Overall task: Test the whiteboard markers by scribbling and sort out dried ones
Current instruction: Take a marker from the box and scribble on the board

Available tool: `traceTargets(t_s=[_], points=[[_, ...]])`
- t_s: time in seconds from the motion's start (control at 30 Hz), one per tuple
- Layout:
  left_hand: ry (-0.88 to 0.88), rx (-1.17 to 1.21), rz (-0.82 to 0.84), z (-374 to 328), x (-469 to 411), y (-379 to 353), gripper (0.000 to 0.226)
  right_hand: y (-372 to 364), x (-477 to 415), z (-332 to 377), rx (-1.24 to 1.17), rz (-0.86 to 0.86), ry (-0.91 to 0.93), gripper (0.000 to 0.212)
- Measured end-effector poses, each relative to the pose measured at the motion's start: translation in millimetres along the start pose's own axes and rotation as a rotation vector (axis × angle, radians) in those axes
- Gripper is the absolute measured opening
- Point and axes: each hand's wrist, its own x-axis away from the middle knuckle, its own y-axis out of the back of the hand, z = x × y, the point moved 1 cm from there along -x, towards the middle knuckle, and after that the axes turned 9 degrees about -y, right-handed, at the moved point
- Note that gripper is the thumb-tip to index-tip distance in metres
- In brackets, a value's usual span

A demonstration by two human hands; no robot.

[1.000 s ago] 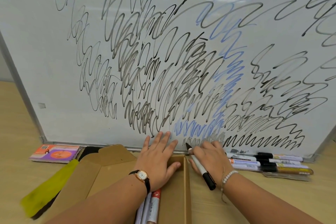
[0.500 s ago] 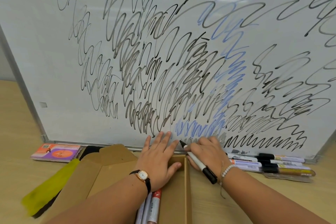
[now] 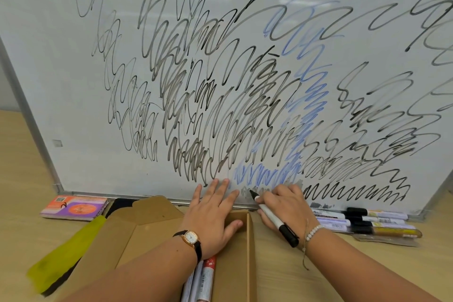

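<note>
Two bare forearms reach forward from the near edge of the pale wooden bench [image 3: 277,273]. The left hand [image 3: 213,213] lies flat, its fingers [image 3: 220,191] straight and spread. The right hand [image 3: 285,205] curls round a white marker with black ends [image 3: 272,218], tip angled forward-left.

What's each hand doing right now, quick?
The left hand is open, fingers flat against the bottom of the board, above the box.
The right hand holds a marker, tip on the board.
</note>
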Motion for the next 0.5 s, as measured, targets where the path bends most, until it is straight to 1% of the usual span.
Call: traceTargets(t_s=[0.13, 0.23, 0.3, 0.37, 0.43, 0.5], points=[[0.0, -0.004, 0.014, -1.0, -0.2, 0.4, 0.074, 4.7, 2.3, 5.0, 0.011, 0.102, -0.102, 0.024], [0.0, -0.031, 0.042, -3.1, -1.3, 1.6, 0.075, 19.4, -1.8, 7.1, -0.146, 0.038, -0.211, 0.017], [-0.001, -0.063, 0.065, -4.9, -1.9, 3.1, 0.074, 32.0, -5.8, 7.8, -0.241, -0.041, -0.217, 0.005], [0.003, -0.087, 0.087, -7.8, -3.1, 6.9, 0.071, 44.9, -9.0, 7.6, -0.267, -0.081, -0.193, 0.013], [0.008, -0.089, 0.091, -10.8, -4.3, 12.4, 0.073, 56.5, -12.3, 7.0, -0.193, -0.024, -0.13, 0.016], [0.0, -0.047, 0.039, -14.0, -5.4, 20.7, 0.072, 64.6, -11.4, 8.1, -0.033, 0.119, -0.109, 0.014]])
